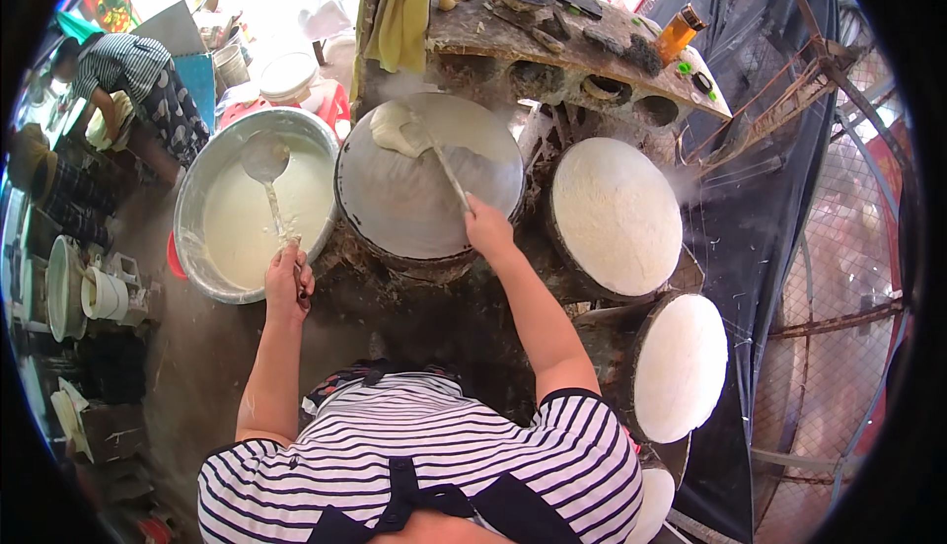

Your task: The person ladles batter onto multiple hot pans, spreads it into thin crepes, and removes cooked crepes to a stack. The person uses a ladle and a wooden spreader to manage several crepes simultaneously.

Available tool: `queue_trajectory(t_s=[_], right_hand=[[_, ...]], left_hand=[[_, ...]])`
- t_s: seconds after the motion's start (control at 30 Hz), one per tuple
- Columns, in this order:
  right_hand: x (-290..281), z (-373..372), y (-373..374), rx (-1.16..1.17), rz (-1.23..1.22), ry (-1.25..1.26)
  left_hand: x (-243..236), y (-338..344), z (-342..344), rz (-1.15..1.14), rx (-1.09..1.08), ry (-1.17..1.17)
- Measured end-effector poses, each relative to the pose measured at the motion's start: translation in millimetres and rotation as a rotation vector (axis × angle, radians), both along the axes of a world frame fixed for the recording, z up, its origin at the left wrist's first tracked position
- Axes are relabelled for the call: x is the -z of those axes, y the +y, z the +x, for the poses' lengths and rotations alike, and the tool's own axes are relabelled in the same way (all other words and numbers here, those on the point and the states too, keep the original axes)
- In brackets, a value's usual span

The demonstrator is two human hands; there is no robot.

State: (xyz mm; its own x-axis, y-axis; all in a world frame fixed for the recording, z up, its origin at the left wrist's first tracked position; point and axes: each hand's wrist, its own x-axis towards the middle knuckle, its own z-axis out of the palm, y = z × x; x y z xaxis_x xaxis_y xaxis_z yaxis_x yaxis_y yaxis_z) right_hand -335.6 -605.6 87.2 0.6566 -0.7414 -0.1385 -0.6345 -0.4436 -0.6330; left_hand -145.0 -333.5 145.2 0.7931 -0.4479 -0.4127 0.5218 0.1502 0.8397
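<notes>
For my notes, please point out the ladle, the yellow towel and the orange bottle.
Ladle (265, 157), head view: on its round bowl.
Yellow towel (400, 13), head view: on its hanging middle.
Orange bottle (678, 39), head view: on its side.

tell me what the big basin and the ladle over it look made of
Basin: probably metal, dull silver-grey, going by its greyish sheen and rounded rim. Ladle: likely metal too, with a grey bowl; its handle looks too smeared to tell.

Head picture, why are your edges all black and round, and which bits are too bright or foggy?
Head view: fisheye lens, so round with a dark rim; glare whitens the upper left and the middle pale disc on the right; haze softens the griddle's far edge.
</notes>
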Motion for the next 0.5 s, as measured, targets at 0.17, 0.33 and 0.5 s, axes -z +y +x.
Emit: queue_trajectory(t_s=[0.17, 0.33, 0.5], right_hand=[[19, -11, 2, -0.177, 0.063, -0.135], [4, 22, -48, -0.069, -0.114, 0.009], [4, 38, -70, -0.218, -0.176, 0.110]], left_hand=[[2, 2, -1, -0.049, -0.007, 0.013], [-4, 12, -11, -0.053, -0.059, 0.014], [1, 23, -13, -0.031, -0.107, 0.032]])
